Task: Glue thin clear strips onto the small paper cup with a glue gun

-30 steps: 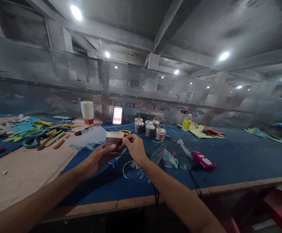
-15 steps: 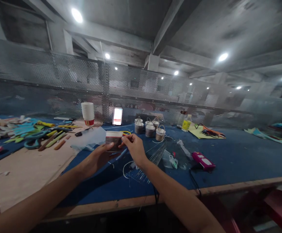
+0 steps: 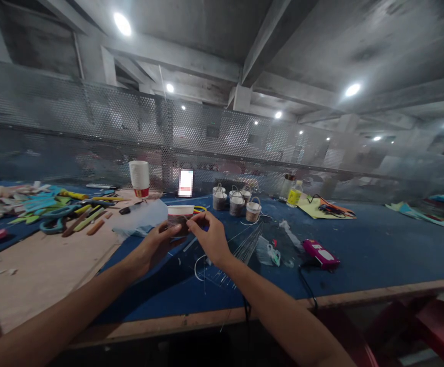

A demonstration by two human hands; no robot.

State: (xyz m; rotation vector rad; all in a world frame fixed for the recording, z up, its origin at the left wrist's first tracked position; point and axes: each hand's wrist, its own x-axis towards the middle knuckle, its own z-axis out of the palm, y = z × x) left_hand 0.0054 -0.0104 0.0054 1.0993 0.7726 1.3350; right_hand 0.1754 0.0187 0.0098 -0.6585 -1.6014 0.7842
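A paper cup (image 3: 176, 217) with a white rim and a dark brown wrapping round its side is held upright above the blue table. My left hand (image 3: 159, 244) is closed around its left side and underside, thumb on the front. From the right, my right hand (image 3: 208, 232) pinches at the cup's side with thumb and fingertips; whatever lies in that pinch is too small to make out. Behind, to the right, stand several small bucket-like cups with handles (image 3: 236, 203). Thin wires (image 3: 244, 252) lie fanned out beneath my right forearm.
Left are a stack of paper cups (image 3: 139, 178), blue-handled scissors (image 3: 55, 219) and clear plastic film (image 3: 141, 216). A lit phone (image 3: 185, 182) stands at the back. On the right lie a magenta corded device (image 3: 320, 254) and a yellow-labelled bottle (image 3: 294, 194).
The cup has turned slightly in my hands, and its rim looks wider open. My right fingertips have shifted a little left and down along its side.
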